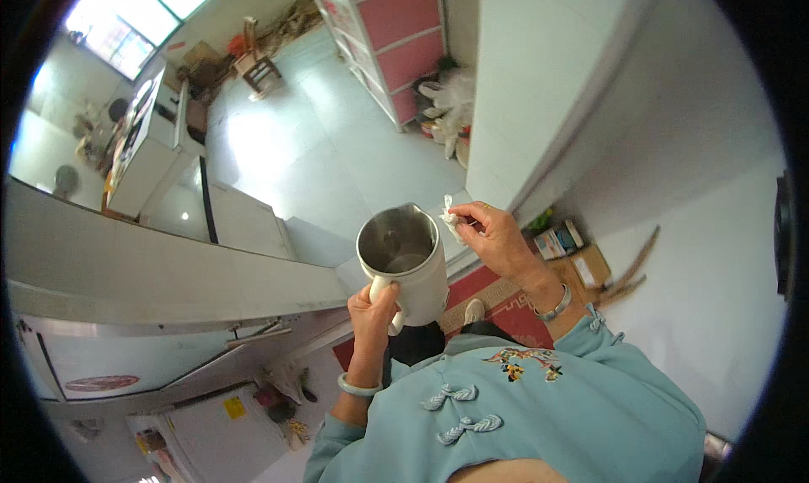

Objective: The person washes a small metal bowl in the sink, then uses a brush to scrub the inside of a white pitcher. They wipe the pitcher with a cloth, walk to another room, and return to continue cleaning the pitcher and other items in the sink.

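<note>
By its handle, my left hand (373,312) grips a white kettle (423,293) whose top is uncovered. Its steel inside shows, with what looks like a little liquid at the bottom, though I cannot tell for sure. To the right of the rim, my right hand (496,240) pinches a crumpled white tissue (451,221) between thumb and fingers. The tissue is apart from the kettle.
A doorway opens onto a pale tiled floor (316,116). A pink-panelled cabinet (404,41) and plastic bags (452,107) stand beyond. Left is a counter (158,154); farther back, a wooden chair (256,66). A red patterned mat (518,312) and a cardboard box (588,268) lie below.
</note>
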A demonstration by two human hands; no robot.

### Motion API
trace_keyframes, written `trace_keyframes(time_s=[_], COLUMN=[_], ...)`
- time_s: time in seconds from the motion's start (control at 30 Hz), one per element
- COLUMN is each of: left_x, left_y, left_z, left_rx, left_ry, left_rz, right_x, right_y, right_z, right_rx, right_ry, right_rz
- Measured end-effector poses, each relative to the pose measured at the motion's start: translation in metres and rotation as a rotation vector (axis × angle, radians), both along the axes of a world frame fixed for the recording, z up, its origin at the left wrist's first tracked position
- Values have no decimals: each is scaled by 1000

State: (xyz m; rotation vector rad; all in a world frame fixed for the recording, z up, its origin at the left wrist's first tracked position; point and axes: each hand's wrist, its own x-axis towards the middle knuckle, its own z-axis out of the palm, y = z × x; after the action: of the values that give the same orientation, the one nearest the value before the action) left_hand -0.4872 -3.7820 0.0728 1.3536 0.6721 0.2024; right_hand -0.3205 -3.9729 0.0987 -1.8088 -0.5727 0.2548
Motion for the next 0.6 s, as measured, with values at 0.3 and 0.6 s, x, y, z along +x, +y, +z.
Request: trace_keyframes(time_s=[0.3,0.6], left_x=[123,257], left_y=[113,254], left_z=[-12,-62], left_rx=[-52,54], left_ry=[-144,-8], left_rz=[225,421], right_x=[134,282], right_y=[147,331], right_z=[-8,-48], right_rx=[20,-119], right_ry=[2,18], right_rz=[271,461])
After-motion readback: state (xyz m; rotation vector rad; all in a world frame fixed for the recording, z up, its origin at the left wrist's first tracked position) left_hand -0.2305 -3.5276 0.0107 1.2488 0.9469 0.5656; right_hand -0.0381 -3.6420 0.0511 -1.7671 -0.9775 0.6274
